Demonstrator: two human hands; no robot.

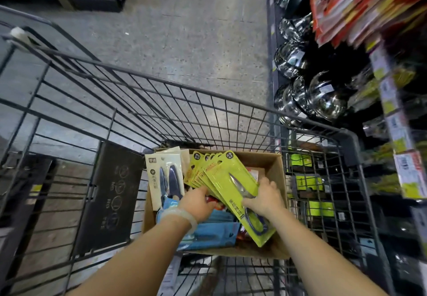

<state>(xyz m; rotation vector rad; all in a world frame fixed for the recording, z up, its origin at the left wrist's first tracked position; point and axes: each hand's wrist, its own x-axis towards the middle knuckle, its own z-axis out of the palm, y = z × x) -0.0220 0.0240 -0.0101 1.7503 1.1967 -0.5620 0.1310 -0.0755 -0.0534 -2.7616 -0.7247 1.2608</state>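
Note:
A brown cardboard box (275, 164) sits inside a dark wire shopping cart (138, 101). A fanned stack of yellow-green scissors packs (221, 175) leans up out of the box. My right hand (265, 197) grips the front pack across its lower half, thumb on the face. My left hand (198, 201), with a pale band at the wrist, reaches under the left side of the fan, fingertips touching the packs. White packs holding blue knives (165, 175) stand at the box's left. Blue packs (212, 231) lie flat beneath my arms.
Store shelves on the right carry shiny steel bowls (323, 94), red and yellow packages (360, 7) and price tags (399, 129). A dark panel (111, 194) with printed symbols stands in the cart left of the box. Grey floor (184, 30) stretches ahead of the cart.

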